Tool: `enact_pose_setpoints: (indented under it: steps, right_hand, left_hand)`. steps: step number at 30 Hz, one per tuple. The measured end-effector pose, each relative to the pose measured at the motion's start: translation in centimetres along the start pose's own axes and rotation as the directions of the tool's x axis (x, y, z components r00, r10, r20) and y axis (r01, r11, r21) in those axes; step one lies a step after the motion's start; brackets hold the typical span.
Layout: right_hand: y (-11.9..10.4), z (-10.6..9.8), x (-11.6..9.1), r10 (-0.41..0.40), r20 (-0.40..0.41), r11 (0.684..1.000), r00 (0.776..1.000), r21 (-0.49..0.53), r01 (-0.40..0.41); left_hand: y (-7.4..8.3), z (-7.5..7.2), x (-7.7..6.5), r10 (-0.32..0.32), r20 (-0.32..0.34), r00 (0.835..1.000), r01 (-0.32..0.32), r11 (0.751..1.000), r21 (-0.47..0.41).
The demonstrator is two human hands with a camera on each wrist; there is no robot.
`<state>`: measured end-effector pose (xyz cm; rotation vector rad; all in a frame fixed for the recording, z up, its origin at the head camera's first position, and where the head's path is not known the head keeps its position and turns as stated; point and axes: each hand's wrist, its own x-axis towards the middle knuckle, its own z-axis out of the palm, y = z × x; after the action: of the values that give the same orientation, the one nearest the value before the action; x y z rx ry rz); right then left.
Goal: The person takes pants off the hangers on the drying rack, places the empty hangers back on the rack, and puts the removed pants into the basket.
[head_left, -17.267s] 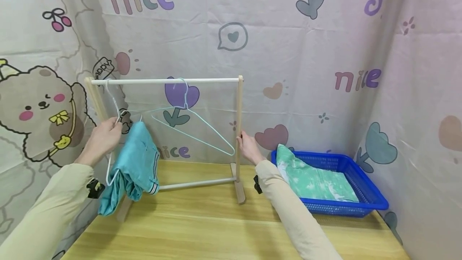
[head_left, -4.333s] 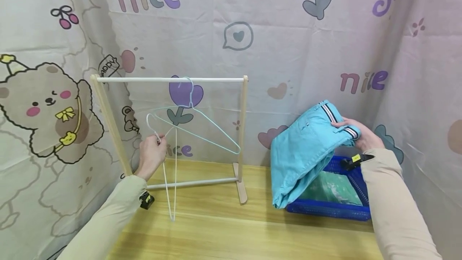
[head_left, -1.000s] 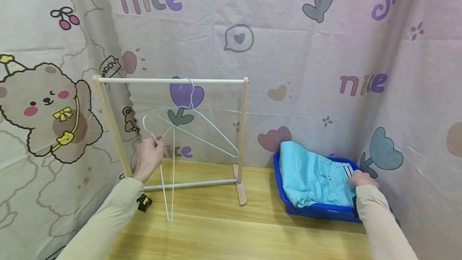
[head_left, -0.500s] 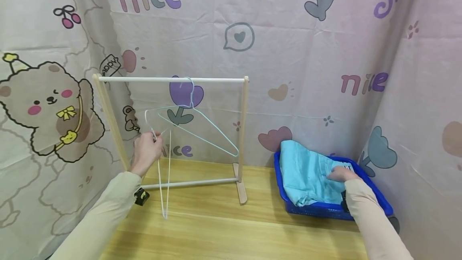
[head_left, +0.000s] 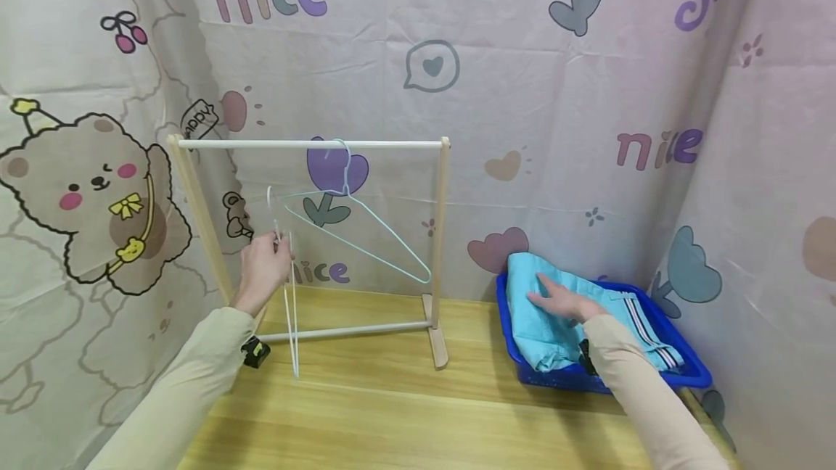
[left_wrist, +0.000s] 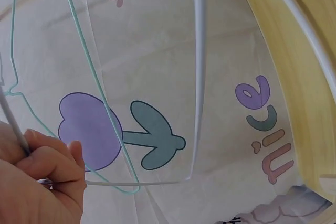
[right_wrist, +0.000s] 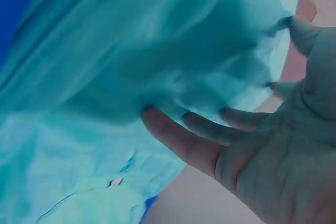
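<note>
In the head view my left hand grips a white clothes hanger near its neck, in front of the rack's left half. The hanger hangs nearly edge-on, hook up, touching no bar that I can make out. The left wrist view shows my fingers curled round the wire. My right hand lies spread over folded turquoise trousers in a blue basket. Its fingertips meet or nearly meet the cloth, straight and apart. A striped waistband faces right.
A wooden rack with a white top rail stands at left on the wooden table. A mint-green hanger hangs from the rail. Patterned curtain encloses the back and sides.
Seconds ago the trousers came off the white hanger and went into the basket. Since then my right hand has moved left across them from the waistband; the white hanger has risen slightly and turned edge-on.
</note>
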<state>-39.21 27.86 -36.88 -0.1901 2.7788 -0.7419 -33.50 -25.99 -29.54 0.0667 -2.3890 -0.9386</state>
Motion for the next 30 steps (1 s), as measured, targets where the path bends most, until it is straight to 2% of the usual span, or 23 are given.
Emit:
enact_pose_setpoints:
  steps: [3, 6, 10, 15, 19, 23, 30]
  right_hand:
    - [-1.0, 0.5, 0.5, -0.081, -0.017, 0.993, 0.997, -0.082, 0.079]
    - [-1.6, 0.9, 1.0, -0.111, -0.01, 0.976, 0.994, -0.19, 0.107]
    - [-1.7, 1.4, 1.5, -0.067, 0.04, 0.963, 0.997, -0.258, 0.075]
    - [-2.1, 1.7, 1.9, -0.027, 0.12, 0.971, 0.992, -0.232, 0.054]
    - [-2.4, 1.9, 2.0, 0.05, 0.157, 0.968, 0.986, -0.251, -0.009]
    - [-2.4, 2.1, 2.0, 0.132, 0.166, 0.949, 0.977, -0.304, -0.077]
    - [-2.6, 2.6, 2.0, 0.159, 0.148, 0.928, 0.976, -0.36, -0.097]
  left_hand:
    - [-0.1, -0.1, 0.0, 0.008, -0.015, 1.0, -0.008, 1.0, -0.006]
    - [-0.1, -0.1, 0.1, 0.017, -0.033, 0.999, -0.017, 1.0, 0.001]
    - [0.0, -0.2, 0.2, 0.011, -0.038, 0.999, -0.012, 1.0, -0.01]
    - [0.1, -0.5, 0.2, 0.01, -0.068, 0.998, -0.01, 1.0, -0.01]
    - [0.1, -0.7, 0.2, -0.013, -0.053, 0.999, 0.012, 1.0, -0.023]
    - [-0.1, -0.8, 0.3, -0.021, -0.053, 0.998, 0.02, 0.999, -0.026]
    - [-0.1, -0.8, 0.4, -0.016, -0.056, 0.998, 0.015, 1.0, -0.028]
